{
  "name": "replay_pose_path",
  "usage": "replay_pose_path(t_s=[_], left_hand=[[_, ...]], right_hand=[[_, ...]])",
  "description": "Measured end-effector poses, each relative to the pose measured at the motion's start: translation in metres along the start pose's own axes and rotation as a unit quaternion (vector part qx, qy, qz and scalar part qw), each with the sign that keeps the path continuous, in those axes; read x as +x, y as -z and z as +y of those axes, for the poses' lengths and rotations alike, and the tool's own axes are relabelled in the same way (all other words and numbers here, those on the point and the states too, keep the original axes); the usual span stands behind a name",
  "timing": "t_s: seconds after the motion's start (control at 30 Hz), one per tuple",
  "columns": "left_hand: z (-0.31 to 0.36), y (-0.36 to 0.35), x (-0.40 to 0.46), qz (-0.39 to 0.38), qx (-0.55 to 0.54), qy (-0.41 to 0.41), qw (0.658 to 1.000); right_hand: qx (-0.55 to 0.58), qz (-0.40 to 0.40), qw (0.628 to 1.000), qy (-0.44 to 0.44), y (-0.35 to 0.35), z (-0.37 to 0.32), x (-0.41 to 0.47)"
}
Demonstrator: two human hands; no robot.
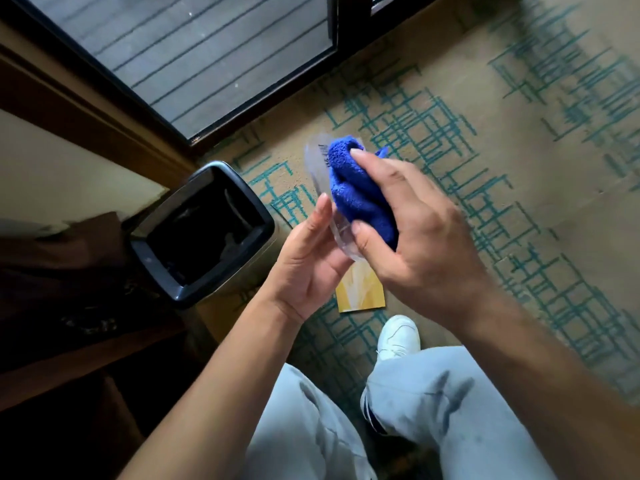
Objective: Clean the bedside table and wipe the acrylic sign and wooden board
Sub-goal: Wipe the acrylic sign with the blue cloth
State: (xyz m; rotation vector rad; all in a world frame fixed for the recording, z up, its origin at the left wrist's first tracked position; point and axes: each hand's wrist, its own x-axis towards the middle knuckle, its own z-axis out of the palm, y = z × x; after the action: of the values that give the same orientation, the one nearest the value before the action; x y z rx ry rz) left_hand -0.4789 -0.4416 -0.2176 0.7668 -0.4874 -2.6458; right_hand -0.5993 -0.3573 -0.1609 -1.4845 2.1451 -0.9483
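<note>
You are at the sign-wiping step: your left hand [308, 261] props the clear acrylic sign [320, 168] from beneath, fingers straight and close together along its edge, while your right hand [408, 226] has its fingers curled and clamped on a bunched blue cloth [356, 188] pressed to the sign's face. The sign sits up in the air between both hands, above the patterned carpet [485, 168], right of the black bin [204, 230]. A yellow wooden board [360, 296] shows just below your hands — whether your left hand carries it or it lies on the floor I cannot tell. Next, probably, turn the sign and wipe its other face — keep the edge grip light to avoid fresh fingerprints.
</note>
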Motion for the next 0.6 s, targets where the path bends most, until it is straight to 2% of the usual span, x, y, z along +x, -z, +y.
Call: replay_pose_path(t_s=[0.17,0.33,0.47,0.6], left_hand=[[-0.007,0.036,0.031,0.011,0.003,-0.012,1.0],[-0.011,0.057,0.048,-0.052,0.003,0.001,0.999],[-0.034,0.063,0.05,-0.059,0.008,0.013,0.998],[-0.048,0.055,0.046,-0.115,0.032,0.006,0.993]], right_hand=[[-0.011,-0.05,0.999,-0.007,-0.017,0.028,-0.001],[0.003,-0.071,0.997,0.001,-0.027,0.044,-0.012],[-0.039,-0.016,0.999,-0.034,-0.031,0.048,-0.01],[-0.062,0.074,0.995,-0.036,-0.024,0.049,0.005]])
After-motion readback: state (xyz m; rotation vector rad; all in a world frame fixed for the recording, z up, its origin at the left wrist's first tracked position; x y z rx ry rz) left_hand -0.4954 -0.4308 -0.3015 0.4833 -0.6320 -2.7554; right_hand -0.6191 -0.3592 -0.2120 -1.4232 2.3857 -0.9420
